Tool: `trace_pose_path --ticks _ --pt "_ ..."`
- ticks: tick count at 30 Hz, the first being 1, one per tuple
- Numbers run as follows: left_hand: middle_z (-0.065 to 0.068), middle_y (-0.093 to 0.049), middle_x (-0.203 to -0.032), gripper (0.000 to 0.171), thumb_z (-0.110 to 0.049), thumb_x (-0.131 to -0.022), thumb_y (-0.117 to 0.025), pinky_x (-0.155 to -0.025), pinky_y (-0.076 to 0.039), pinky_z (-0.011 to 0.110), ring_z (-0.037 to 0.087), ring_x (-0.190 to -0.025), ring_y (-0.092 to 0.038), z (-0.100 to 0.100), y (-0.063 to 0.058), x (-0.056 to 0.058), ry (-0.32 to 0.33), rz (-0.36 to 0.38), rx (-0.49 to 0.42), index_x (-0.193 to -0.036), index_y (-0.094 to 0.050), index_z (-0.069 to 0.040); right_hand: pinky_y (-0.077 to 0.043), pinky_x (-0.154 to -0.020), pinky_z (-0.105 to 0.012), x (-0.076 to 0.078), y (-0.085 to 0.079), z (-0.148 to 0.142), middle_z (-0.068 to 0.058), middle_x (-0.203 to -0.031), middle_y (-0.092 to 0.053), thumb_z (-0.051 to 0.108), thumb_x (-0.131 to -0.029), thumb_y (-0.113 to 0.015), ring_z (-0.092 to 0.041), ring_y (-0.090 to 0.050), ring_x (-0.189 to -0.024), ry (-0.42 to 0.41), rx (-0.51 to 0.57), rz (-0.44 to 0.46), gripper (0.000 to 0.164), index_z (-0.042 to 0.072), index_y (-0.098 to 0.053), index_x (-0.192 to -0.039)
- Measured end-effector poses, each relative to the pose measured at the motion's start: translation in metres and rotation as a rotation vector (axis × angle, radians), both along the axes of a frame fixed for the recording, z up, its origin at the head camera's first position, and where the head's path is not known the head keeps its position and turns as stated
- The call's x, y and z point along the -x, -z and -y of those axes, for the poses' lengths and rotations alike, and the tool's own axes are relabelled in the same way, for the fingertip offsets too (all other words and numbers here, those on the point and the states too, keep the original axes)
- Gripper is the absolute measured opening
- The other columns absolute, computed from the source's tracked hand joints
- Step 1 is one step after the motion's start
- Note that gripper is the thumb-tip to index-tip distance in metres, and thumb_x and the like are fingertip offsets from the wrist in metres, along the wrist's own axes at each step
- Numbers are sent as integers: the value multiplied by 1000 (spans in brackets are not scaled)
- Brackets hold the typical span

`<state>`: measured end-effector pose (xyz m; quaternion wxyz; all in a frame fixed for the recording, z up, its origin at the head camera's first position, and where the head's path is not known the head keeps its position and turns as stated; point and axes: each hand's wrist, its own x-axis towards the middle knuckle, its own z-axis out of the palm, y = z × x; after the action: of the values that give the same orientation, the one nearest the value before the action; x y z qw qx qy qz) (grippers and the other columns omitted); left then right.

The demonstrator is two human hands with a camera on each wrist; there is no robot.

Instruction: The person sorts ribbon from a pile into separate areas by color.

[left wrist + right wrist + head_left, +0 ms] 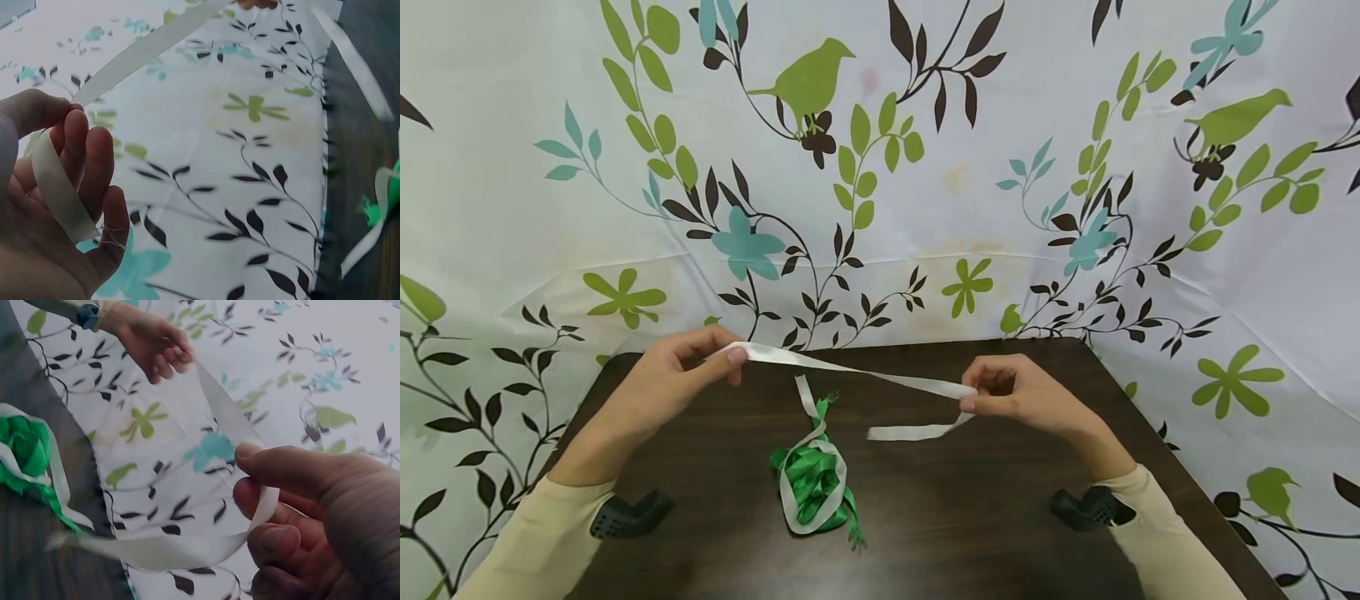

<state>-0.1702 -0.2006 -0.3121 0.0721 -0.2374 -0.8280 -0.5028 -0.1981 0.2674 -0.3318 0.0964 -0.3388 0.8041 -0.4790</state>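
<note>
A white ribbon (850,369) stretches between my two hands above the table. My left hand (681,375) pinches it between thumb and index finger, and a short frayed end (59,187) hangs down inside the palm in the left wrist view. With thumb and index finger my right hand (1018,392) pinches the ribbon further along; past that grip a loose tail (169,550) curves back to the left. Below, between the hands, lies a bundle of green ribbon (812,483) with frayed ends, and another white ribbon (787,496) loops loosely over it.
The dark wooden table (940,517) extends under both arms. A white cloth (910,283) printed with leaves, birds and flowers hangs behind and at the sides. Black devices (632,514) are strapped at both wrists over cream sleeves (538,542).
</note>
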Motion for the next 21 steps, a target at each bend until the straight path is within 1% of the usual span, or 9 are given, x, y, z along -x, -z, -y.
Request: trace_pose_path --ticks 4,7,10,12,14,17,19,21 --pt "9 -65 -85 13 -21 -105 -62 -68 -39 34 22 -82 -54 13 9 9 -47 18 -38 -100 -69 -11 -44 -57 -32 6 2 -19 -10 -81 -63 9 -94 -76 -19 -51 -67 68 25 -8 9 12 -70 -99" --pt "10 -64 -85 18 -25 -105 -62 -68 -37 34 22 -83 -51 23 17 16 -93 32 -47 -99 -69 -9 -43 -56 -32 11 4 -31 -11 -78 -62 8 -93 -76 -19 -50 -65 120 37 -21 10 10 -69 -99" --pt "11 -64 -86 24 -30 -104 -62 -68 -36 34 22 -84 -49 31 25 24 -157 59 -37 -98 -69 -8 -41 -53 -32 17 10 -41 -10 -75 -58 11 -93 -78 -18 -48 -62 180 21 -60 11 12 -69 -99" --pt "10 -64 -85 28 -33 -104 -62 -69 -38 33 21 -84 -50 38 31 31 -185 88 -51 -99 -69 -6 -41 -52 -32 22 15 -48 -10 -73 -56 14 -92 -79 -18 -48 -60 225 0 -82 13 13 -69 -99" --pt "9 -64 -84 30 -33 -104 -62 -70 -40 30 20 -83 -53 46 38 39 -192 113 -76 -102 -69 -5 -39 -52 -32 29 22 -55 -9 -72 -53 17 -92 -80 -17 -46 -59 266 -18 -109 14 14 -69 -100" --pt "6 -65 -82 30 -31 -104 -62 -71 -44 28 18 -80 -58 57 50 51 -184 151 -143 -105 -68 -2 -39 -53 -32 38 32 -65 -8 -72 -54 19 -92 -79 -17 -46 -60 329 -26 -112 16 13 -69 -103" --pt "5 -65 -82 30 -30 -104 -63 -72 -46 27 18 -79 -61 64 59 59 -191 179 -175 -105 -69 -1 -39 -54 -33 44 40 -71 -7 -75 -55 19 -92 -79 -17 -46 -62 371 -13 -106 17 12 -69 -105" --pt "3 -65 -83 32 -33 -103 -64 -71 -46 28 18 -80 -62 71 70 66 -212 218 -179 -105 -68 -2 -40 -54 -33 49 47 -76 -8 -77 -56 18 -92 -79 -17 -47 -64 408 14 -91 19 10 -70 -106"
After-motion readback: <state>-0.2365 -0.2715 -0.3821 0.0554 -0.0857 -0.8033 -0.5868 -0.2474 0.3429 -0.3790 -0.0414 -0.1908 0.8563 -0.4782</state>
